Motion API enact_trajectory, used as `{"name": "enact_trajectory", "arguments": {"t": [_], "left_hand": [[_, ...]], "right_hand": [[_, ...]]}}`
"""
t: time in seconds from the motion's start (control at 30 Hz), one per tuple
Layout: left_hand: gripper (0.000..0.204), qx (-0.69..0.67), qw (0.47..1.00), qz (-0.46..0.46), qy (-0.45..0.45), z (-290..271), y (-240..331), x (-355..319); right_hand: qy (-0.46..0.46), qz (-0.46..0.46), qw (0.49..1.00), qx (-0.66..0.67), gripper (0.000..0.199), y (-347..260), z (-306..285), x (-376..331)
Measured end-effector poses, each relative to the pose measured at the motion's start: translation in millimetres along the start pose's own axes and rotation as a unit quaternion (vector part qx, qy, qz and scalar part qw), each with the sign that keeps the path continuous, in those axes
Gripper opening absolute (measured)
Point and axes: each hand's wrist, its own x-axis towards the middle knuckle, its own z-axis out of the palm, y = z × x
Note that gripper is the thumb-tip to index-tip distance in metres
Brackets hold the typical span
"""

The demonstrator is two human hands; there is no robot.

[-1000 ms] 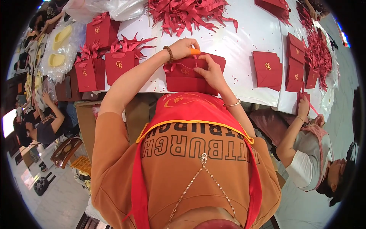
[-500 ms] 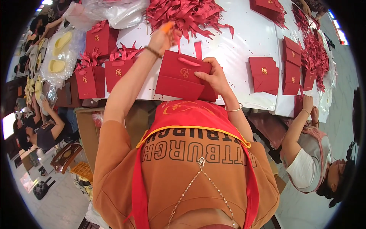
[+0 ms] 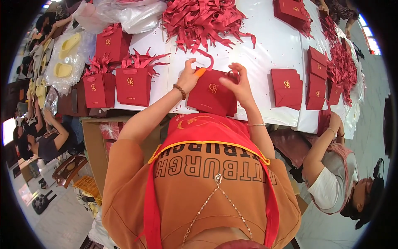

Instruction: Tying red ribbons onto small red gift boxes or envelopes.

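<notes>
A dark red paper gift bag with a gold emblem lies flat before me at the table's near edge, over another red bag. My left hand is closed at its upper left corner, thumb on the paper. Something orange covers or sits at that thumb; I cannot tell which. A red ribbon curves up from the bag's top edge, its far end loose on the table. At the upper right corner my right hand has its fingers curled round a bit of red ribbon, the thumb pointing toward the emblem.
Beyond the bag lies a heap of red ribbons. Ribboned bags stand to the left, flat bags to the right. Plastic-wrapped yellow slippers are far left. A co-worker's hand handles a bag at right.
My left hand has come down from the ribbon heap to the bag's upper left corner. The bag has shifted right and now lies flatter, its emblem face up. My right hand's fingers have curled.
</notes>
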Motion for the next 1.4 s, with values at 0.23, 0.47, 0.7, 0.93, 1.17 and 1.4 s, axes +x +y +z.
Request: {"name": "enact_trajectory", "arguments": {"t": [0.23, 0.47, 0.7, 0.93, 1.17, 1.4], "left_hand": [[0.035, 0.363, 0.902, 0.231, 0.041, -10, 4, 78], [0.012, 0.502, 0.786, 0.360, 0.016, -15, -22, 103], [0.011, 0.378, 0.885, 0.267, -0.048, -71, -18, 22], [0.011, 0.315, 0.853, 0.292, -0.297, -97, 22, -47], [0.008, -0.297, 0.905, 0.112, -0.284, -105, 83, -50], [0.016, 0.023, 0.992, 0.055, -0.112, -62, 55, -30]], "right_hand": [[-0.017, -0.035, 0.970, -0.240, 0.029, 30, -22, 20], [0.040, -0.112, 0.930, -0.349, 0.026, 21, -11, 30], [-0.106, -0.324, 0.788, -0.513, 0.021, 20, 18, 35], [-0.146, -0.268, 0.744, -0.594, 0.024, 32, 27, 38], [-0.234, -0.207, 0.803, -0.508, 0.024, 20, 40, 38], [-0.216, -0.008, 0.853, -0.475, 0.028, -7, 38, 40]]}}
